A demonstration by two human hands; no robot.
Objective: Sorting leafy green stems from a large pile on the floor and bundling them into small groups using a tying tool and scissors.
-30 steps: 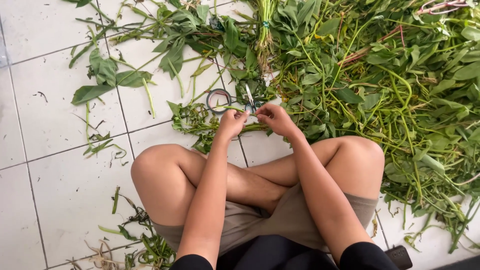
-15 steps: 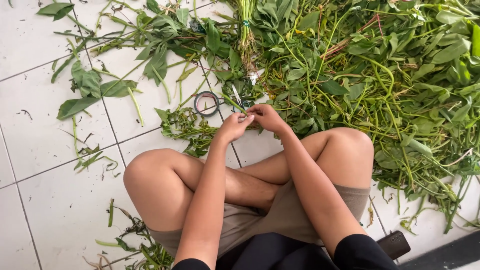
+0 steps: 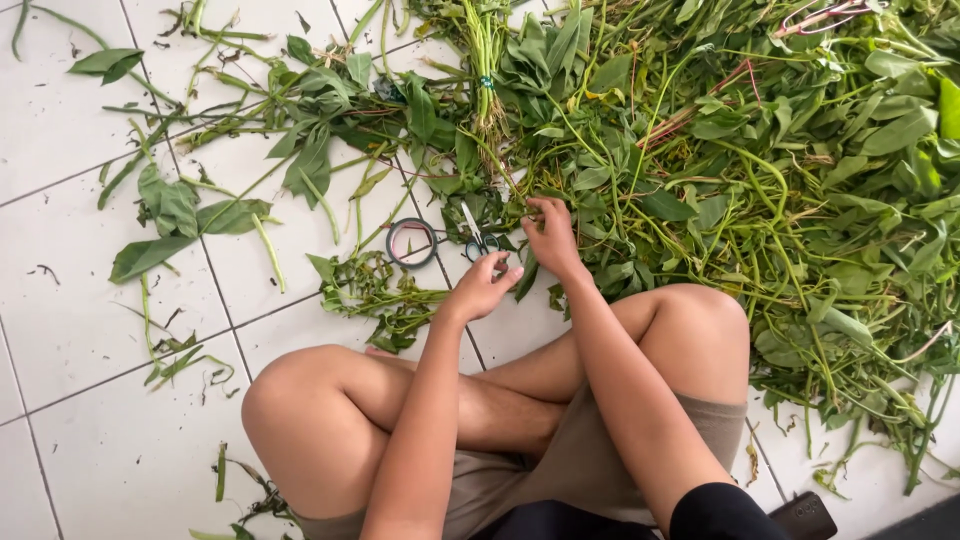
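Your right hand (image 3: 549, 232) pinches a stem (image 3: 520, 205) just beside the scissors (image 3: 478, 240); left hand (image 3: 484, 287) half-open, empty. Stems are light, limp; grip near the cut end.

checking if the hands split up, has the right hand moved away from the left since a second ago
Yes. The right hand has gone up past the scissors into the greens; the left hand stays below.

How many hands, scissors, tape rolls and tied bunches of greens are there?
Hands: 2, the left hand and the right hand
Scissors: 1
Tape roll: 1
Tied bunch of greens: 1
Total: 5
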